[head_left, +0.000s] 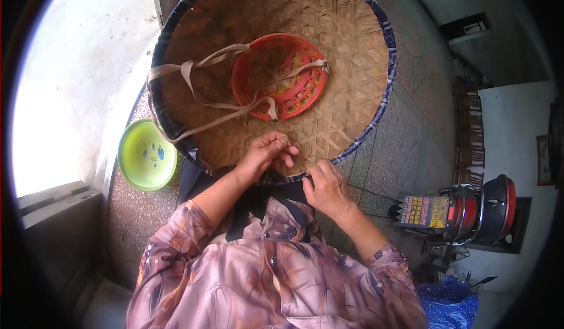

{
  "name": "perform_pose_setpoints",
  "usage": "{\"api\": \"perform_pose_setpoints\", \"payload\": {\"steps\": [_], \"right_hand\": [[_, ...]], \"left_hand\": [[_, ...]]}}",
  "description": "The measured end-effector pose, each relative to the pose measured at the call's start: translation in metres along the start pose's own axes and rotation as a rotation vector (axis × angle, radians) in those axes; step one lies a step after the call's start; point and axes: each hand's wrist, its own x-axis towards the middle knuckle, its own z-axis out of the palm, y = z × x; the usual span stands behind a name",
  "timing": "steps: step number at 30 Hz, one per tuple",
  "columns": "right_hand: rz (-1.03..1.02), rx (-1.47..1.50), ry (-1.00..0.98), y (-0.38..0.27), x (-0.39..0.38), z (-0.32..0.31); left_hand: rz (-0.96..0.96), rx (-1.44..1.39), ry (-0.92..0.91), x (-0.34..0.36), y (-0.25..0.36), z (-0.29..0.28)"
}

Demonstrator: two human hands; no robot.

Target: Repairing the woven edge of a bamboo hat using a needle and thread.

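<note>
A large round woven bamboo tray [346, 64] with a dark, patterned cloth rim fills the upper middle, over my lap. Inside it sits a red perforated plastic basket [303, 97]; beige fabric straps [217, 54] are knotted to it and loop toward the tray's left rim. Below the basket, my left hand [273, 151] is over the tray's near part, thumb and index finger pinched on something too fine to make out, other fingers curled. To its right, my right hand [323, 185] is closed at the near rim, touching it; what lies between those fingertips is hidden.
A green bowl [132, 153] rests on the speckled floor [132, 217] to my left, beside a bright doorway. A motorcycle [473, 214] with a rear box stands at right near a white wall [499, 123]. Blue dotted cloth [446, 299] lies below it; dark wooden furniture lines that side.
</note>
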Motion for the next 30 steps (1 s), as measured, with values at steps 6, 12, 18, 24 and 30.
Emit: {"api": "perform_pose_setpoints", "payload": {"steps": [6, 12, 18, 24, 30], "right_hand": [[-0.056, -0.187, 0.004, 0.002, 0.0, 0.014], [0.017, 0.087, 0.041, 0.013, -0.011, 0.009], [0.175, 0.465, 0.007, 0.017, -0.03, 0.004], [0.158, 0.481, 0.055, 0.019, -0.038, 0.006], [0.162, 0.527, 0.019, 0.02, -0.041, 0.005]], "left_hand": [[-0.017, -0.014, -0.011, 0.004, -0.002, -0.003], [-0.044, 0.068, -0.048, 0.003, -0.004, -0.001], [-0.061, 0.036, -0.101, 0.005, -0.01, -0.005], [-0.043, -0.068, -0.04, 0.005, -0.003, -0.007], [0.026, -0.322, -0.002, 0.006, 0.002, -0.015]]}}
